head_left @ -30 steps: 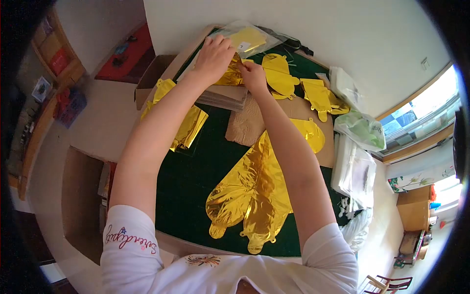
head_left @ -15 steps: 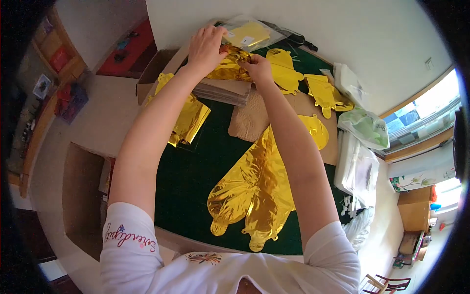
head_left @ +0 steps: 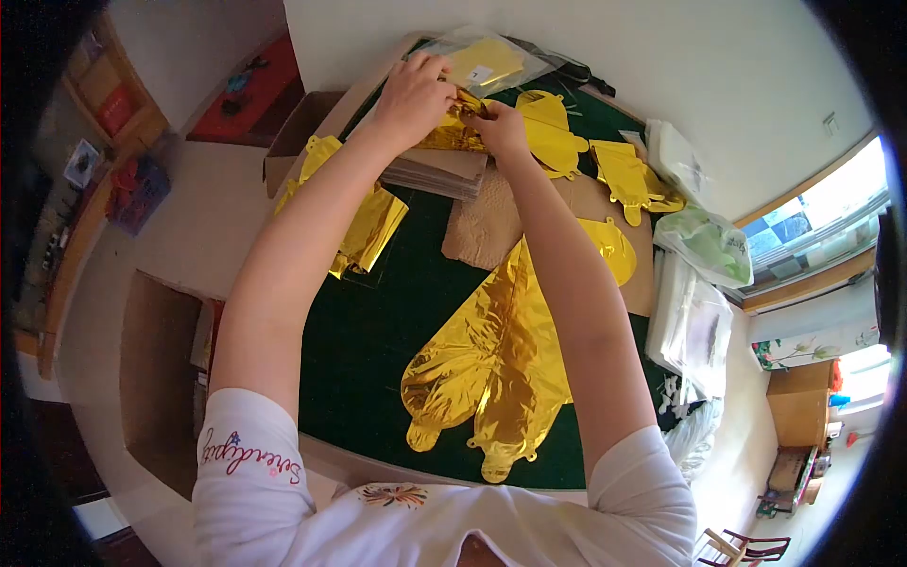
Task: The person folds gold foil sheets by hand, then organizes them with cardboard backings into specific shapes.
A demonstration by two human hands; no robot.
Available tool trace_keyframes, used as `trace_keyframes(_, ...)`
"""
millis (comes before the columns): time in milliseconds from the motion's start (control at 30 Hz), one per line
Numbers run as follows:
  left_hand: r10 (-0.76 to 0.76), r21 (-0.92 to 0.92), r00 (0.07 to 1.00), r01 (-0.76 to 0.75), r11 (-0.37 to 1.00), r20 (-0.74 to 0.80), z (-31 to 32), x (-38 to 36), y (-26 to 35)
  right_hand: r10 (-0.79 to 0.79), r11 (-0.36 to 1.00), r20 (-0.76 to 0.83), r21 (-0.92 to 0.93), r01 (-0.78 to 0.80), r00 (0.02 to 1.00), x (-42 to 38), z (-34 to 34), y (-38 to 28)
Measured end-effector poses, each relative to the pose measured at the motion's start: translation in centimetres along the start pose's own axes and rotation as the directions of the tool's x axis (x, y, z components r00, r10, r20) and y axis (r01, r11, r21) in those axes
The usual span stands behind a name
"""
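Foil piece (head_left: 453, 137), the gold one in hand: where's it lying?

Far end of the green worktop (head_left: 350, 354). It's resting over the cardboard stack (head_left: 439, 174), between both hands.

Fingers?

Right hand (head_left: 501, 130): thumb and fingers are pinching the foil piece at its edge. Left hand (head_left: 414, 99): it's touching the foil piece from the left, fingers curving; can't tell whether they're clamping it or just resting.

Okay, what's surrounding them?

Clear bag (head_left: 531, 64) with a white label (head_left: 480, 74) is lying just beyond the hands, yellow showing through. Rounded foil shape (head_left: 551, 135) is lying just right of the right hand; smaller foil shape (head_left: 619, 178) is sitting farther right.

Nearer side, quick?

Large foil shape (head_left: 501, 354) is spreading over the worktop, partly passing under the right forearm (head_left: 567, 260). Brown sheet (head_left: 482, 227) is lying between it and the cardboard stack. Folded foil bundle (head_left: 378, 231) is lying left, the left forearm (head_left: 316, 217) partly covering it.

Right edge?

Green-tinted bag (head_left: 704, 246) is sitting there, plastic stack (head_left: 680, 317) lying just beside it, nearer.

Sleeves?

White; left sleeve (head_left: 250, 430) is showing red script.
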State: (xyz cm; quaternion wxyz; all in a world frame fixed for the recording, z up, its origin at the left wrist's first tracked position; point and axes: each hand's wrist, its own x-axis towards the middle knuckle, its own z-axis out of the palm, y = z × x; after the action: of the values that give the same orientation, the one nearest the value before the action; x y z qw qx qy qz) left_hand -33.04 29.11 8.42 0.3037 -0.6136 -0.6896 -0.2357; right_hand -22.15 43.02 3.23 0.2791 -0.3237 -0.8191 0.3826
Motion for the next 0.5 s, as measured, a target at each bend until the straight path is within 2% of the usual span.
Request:
trace_keyframes(133, -0.076, 0.009, 0.996, 0.076, 0.997, 0.047, 0.0, 0.2, 0.0, -0.033, 0.999, 0.002, -0.024, 0.033, 0.999, -0.2, 0.0, 0.0)
trace_keyframes(200, -0.096, 0.007, 0.994, 0.096, 0.995, 0.059, 0.0, 0.2, -0.2, -0.057, 0.995, 0.082, 0.088, 0.050, 0.995, 0.0, 0.3, 0.5)
trace_keyframes(233, -0.096, 0.007, 0.994, 0.096, 0.995, 0.060, 0.1, 0.1, -0.3, -0.057, 0.995, 0.082, 0.089, 0.050, 0.995, -0.6, 0.0, -0.4)
trace_keyframes(300, -0.122, -0.005, 0.991, 0.122, 0.992, 0.063, 0.1, -0.1, -0.4, -0.065, 0.977, 0.141, 0.209, 0.035, 0.988, -2.7, -1.0, -3.2)
trace_keyframes(500, -0.124, 0.003, 0.990, 0.124, 0.992, 0.061, 0.2, -0.5, -0.9, -0.040, 0.967, 0.157, 0.255, -0.001, 0.987, -2.2, -0.7, -2.9)
